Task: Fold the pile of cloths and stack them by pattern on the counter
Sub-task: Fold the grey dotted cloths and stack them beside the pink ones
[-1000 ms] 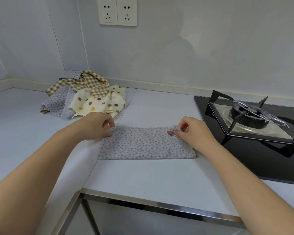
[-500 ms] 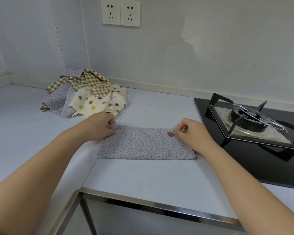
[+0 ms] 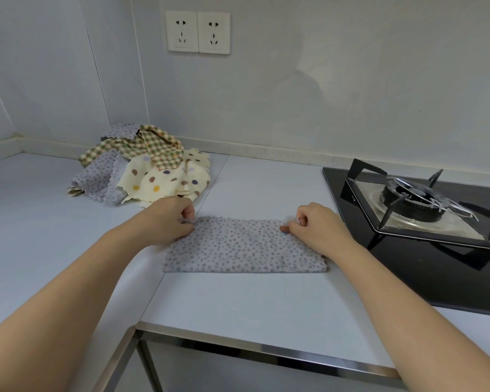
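Lying folded in the middle of the worktop point(image 3: 266, 301), the grey dotted cloth point(image 3: 244, 250) has both far corners pinched by the curled left hand point(image 3: 167, 219) and right hand point(image 3: 317, 227). The unfolded pile point(image 3: 147, 171) sits by the back wall; a gas hob point(image 3: 422, 210) fills the right end.

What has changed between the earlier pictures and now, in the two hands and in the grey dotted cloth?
Nothing has visibly moved. The left hand and the right hand still pinch the far corners of the grey dotted cloth, which lies folded on the counter as before. The pile of cloths is untouched. Only the view itself shifted slightly.
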### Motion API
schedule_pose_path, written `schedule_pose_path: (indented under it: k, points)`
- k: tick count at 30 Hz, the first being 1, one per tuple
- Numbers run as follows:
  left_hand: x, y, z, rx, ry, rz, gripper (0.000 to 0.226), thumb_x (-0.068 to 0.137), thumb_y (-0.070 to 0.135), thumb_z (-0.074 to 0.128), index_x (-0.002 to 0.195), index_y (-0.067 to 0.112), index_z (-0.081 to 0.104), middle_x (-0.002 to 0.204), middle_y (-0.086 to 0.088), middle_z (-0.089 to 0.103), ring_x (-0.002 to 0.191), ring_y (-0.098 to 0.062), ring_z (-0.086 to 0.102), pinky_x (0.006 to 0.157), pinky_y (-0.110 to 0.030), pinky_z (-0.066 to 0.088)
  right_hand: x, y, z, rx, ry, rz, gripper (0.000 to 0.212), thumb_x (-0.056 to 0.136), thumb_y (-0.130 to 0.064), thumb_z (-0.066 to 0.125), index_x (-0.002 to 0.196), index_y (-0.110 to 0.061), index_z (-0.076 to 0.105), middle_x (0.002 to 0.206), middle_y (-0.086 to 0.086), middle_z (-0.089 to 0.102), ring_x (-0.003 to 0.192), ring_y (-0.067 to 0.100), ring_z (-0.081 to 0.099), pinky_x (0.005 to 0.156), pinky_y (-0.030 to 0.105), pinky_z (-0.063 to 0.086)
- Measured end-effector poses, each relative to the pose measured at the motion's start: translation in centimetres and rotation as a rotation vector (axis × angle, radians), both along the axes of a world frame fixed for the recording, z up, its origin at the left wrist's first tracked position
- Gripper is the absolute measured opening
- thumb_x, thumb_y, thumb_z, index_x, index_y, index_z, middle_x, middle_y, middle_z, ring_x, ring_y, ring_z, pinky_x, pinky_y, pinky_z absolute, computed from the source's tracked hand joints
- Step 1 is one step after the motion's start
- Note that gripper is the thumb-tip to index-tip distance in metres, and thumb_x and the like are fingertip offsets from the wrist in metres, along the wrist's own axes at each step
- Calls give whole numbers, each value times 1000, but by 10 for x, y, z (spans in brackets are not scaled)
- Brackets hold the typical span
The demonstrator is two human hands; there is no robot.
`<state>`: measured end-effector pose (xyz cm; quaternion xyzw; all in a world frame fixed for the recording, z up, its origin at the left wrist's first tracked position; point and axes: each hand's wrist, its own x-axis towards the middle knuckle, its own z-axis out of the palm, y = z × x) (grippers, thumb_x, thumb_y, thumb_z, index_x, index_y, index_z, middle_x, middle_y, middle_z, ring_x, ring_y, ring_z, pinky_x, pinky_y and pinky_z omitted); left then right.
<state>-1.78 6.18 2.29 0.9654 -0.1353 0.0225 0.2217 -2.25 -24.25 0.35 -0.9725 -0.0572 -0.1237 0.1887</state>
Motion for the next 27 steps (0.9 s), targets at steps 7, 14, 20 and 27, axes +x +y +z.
schedule_pose_path:
  k: [7, 14, 20, 27]
  points:
    - [-2, -1, 1, 1, 2, -17, 25, 82, 8, 66, 71, 21, 47, 87, 5, 53, 71, -4, 47, 58, -17, 33, 1, 0, -2, 123, 5, 132, 39, 82, -17, 69, 59, -17, 37, 77, -1, 49, 66, 13, 44, 59, 21, 32]
    - [-3, -5, 0, -53, 75, -37, 23, 77, 0, 61, 71, 19, 51, 85, 0, 57, 69, -10, 47, 58, -18, 35, 1, -2, -2, 159, 55, 172, 40, 79, -14, 71, 57, -18, 38, 75, -3, 47, 63, 8, 42, 57, 14, 32]
    - [-5, -4, 1, -64, 43, -56, 21, 77, 3, 64, 71, 20, 54, 84, 5, 59, 69, -11, 49, 56, -14, 36, -5, -3, -2, 231, 43, 200, 36, 80, -13, 69, 59, -16, 40, 71, -3, 48, 61, 6, 41, 59, 16, 33]
    - [-7, 6, 7, -291, -94, -3, 13, 81, 12, 73, 73, 17, 64, 73, -2, 64, 61, -6, 51, 58, -13, 42, -10, -7, 6, 421, -89, 119, 31, 84, -16, 69, 62, -2, 52, 60, 11, 54, 53, 6, 42, 55, 20, 36]
